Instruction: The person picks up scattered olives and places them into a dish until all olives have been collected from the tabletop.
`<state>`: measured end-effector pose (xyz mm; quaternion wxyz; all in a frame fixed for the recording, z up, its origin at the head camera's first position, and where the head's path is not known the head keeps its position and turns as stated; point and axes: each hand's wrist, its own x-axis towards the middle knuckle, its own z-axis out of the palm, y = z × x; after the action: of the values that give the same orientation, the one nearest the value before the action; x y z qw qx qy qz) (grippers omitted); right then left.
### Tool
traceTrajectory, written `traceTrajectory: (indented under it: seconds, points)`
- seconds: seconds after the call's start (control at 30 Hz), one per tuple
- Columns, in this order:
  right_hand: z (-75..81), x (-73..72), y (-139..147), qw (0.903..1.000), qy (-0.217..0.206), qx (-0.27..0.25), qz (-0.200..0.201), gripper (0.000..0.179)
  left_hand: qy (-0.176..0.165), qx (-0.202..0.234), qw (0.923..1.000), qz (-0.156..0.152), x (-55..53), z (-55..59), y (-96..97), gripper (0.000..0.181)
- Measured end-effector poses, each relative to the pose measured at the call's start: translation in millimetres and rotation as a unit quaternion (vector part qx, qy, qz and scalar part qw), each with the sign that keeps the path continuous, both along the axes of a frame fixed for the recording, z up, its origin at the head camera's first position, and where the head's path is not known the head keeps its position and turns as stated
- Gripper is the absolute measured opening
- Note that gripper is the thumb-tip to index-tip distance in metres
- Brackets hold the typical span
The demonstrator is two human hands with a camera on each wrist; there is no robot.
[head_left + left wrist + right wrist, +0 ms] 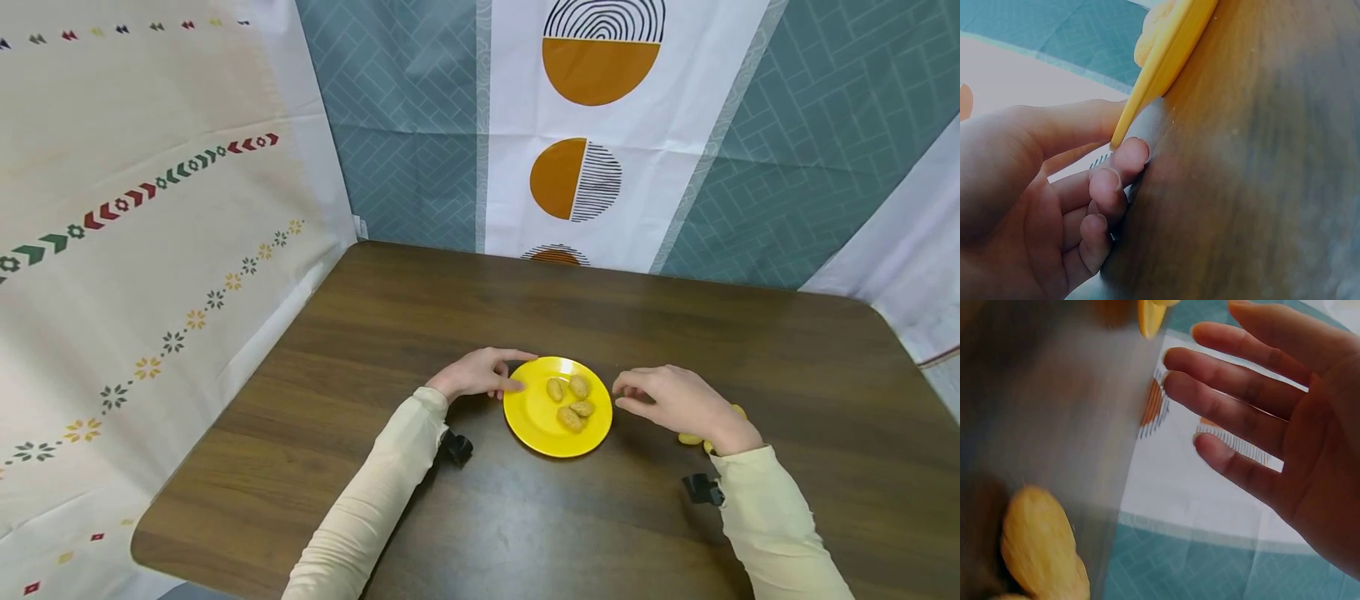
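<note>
A round yellow plate (536, 421) lies on the table and carries several small potatoes (570, 419). My left hand (480, 372) holds the plate's left rim, and the left wrist view shows the thumb over the rim (1141, 100) with fingertips (1132, 153) below it. Just right of the plate, my right hand (675, 397) hovers above the table with its fingers loosely bent and nothing in them. More yellow potatoes (690, 438) lie on the table beneath the right wrist, partly hidden by it; one potato (1038, 540) shows large in the right wrist view.
The brown wooden table (300, 467) has rounded corners. A patterned teal and white curtain (408, 125) hangs behind its far edge. Along the left side hangs a cream embroidered cloth (187, 275). Dark camera mounts (456, 447) sit on both wrists.
</note>
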<state>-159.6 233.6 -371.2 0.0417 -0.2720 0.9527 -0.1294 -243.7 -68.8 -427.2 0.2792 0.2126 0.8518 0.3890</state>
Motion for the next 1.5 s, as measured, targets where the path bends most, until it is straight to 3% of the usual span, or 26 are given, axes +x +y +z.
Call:
traceTrajectory:
  seconds: [0.23, 0.4, 0.6, 0.8, 1.13, 1.3, 1.4, 1.5]
  points:
    - [8.6, -0.6, 18.3, 0.9992, -0.024, 0.019, -0.025, 0.021, 0.016, -0.006, 0.9998, -0.013, -0.7, -0.8, -0.7, 0.056]
    - [10.3, -1.4, 29.5, 0.996, -0.08, 0.027, -0.032, 0.024, 0.013, -0.005, 0.9998, -0.013, -0.6, 0.0, 0.3, 0.056]
    - [9.9, -1.0, 39.7, 0.9829, -0.176, 0.03, -0.046, 0.028, 0.013, -0.005, 0.9998, -0.014, -0.6, 1.4, 1.1, 0.056]
    - [8.5, 0.0, 43.8, 0.9692, -0.232, 0.035, -0.075, 0.03, 0.011, -0.005, 0.9999, -0.012, -0.3, 1.6, 1.0, 0.056]
    - [3.4, -2.9, 44.0, 0.9689, -0.23, 0.056, -0.071, 0.022, 0.01, -0.002, 0.9999, -0.012, -0.5, 0.5, 0.5, 0.055]
    - [2.7, -4.0, 46.1, 0.9739, -0.208, 0.057, -0.069, 0.023, 0.011, -0.005, 0.9999, -0.012, -0.7, -0.4, 0.0, 0.056]
    - [2.6, -4.4, 49.6, 0.9757, -0.192, 0.062, -0.085, 0.025, 0.011, -0.008, 0.9999, -0.01, -0.7, -0.5, 0.1, 0.055]
    - [3.0, -4.4, 53.0, 0.9707, -0.204, 0.065, -0.11, 0.028, 0.012, -0.01, 0.9998, -0.009, -0.6, -0.1, 0.1, 0.055]
